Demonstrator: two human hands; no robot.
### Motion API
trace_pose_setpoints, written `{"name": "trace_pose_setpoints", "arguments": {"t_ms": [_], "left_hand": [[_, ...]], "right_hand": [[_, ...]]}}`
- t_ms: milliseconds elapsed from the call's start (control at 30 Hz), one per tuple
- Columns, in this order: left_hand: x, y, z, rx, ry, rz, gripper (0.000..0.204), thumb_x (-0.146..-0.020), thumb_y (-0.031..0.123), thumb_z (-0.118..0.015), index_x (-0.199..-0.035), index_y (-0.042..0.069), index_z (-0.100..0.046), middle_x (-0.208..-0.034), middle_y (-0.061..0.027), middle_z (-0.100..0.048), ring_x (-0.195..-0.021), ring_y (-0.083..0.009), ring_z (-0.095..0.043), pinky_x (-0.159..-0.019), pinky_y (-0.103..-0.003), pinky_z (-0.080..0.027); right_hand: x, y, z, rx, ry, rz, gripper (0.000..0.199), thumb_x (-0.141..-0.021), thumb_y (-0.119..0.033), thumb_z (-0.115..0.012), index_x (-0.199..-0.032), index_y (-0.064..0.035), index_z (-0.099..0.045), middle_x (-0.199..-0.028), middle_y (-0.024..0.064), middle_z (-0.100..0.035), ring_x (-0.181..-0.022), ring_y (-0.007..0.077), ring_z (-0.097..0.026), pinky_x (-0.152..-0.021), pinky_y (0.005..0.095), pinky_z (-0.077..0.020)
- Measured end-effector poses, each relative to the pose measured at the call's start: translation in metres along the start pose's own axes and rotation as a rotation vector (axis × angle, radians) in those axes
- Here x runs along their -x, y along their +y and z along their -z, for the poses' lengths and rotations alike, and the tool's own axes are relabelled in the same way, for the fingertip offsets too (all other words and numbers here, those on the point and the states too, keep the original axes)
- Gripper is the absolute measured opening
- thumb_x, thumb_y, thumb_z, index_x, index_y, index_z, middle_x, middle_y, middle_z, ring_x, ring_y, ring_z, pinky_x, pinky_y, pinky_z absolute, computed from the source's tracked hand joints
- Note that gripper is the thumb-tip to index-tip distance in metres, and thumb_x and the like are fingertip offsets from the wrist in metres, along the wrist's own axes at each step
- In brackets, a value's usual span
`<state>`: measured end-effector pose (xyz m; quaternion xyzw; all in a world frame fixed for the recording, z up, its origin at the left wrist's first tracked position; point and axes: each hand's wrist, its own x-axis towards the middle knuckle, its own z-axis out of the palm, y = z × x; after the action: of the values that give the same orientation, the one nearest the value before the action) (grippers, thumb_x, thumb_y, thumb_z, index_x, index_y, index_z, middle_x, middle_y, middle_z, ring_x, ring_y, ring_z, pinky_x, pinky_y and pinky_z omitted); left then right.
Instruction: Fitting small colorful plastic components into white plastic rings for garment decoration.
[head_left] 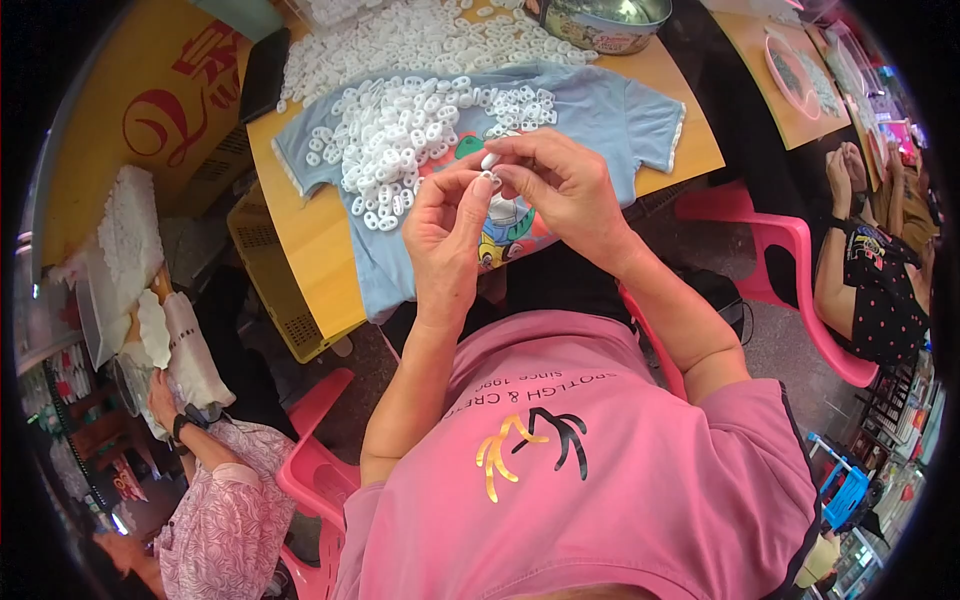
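Note:
My left hand (pixel 447 225) pinches a small white oval piece with holes (pixel 490 177) between thumb and fingertips. Touching close beside it, my right hand (pixel 572 190) grips another small white oval piece (pixel 489 160); fingers partly cover both pieces. Beneath my hands a light blue T-shirt with a coloured print (pixel 590 100) is spread over the table. On the cloth, left of my hands, lies a heaped pile of white two-holed oval pieces (pixel 395 130). A smaller cluster of white pieces (pixel 520 108) lies just beyond my fingers.
More white pieces (pixel 350 60) cover the far side of the wooden table (pixel 300 270). A round tin (pixel 620 40) stands at the back right, a dark flat object (pixel 265 75) at the far left. Pink chairs (pixel 790 260) and other people sit on both sides.

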<state>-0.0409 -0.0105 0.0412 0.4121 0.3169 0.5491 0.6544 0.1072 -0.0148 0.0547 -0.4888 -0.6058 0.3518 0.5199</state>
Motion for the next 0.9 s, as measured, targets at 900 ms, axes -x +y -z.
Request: {"name": "trace_pose_setpoints", "arguments": {"t_ms": [900], "left_hand": [[-0.003,0.007,0.003,-0.094,0.070,0.121,0.011,-0.094,0.012,-0.063,-0.096,0.002,-0.059,-0.087,-0.0035,-0.064,-0.078,-0.0080,-0.059,-0.071,-0.022,-0.048]], "right_hand": [[-0.004,-0.011,0.006,-0.465,-0.005,-0.382,0.026,-0.094,-0.014,-0.063,-0.111,0.0049,-0.063,-0.081,0.0038,-0.063,-0.068,0.0075,-0.059,-0.064,0.0220,-0.0502]]}}
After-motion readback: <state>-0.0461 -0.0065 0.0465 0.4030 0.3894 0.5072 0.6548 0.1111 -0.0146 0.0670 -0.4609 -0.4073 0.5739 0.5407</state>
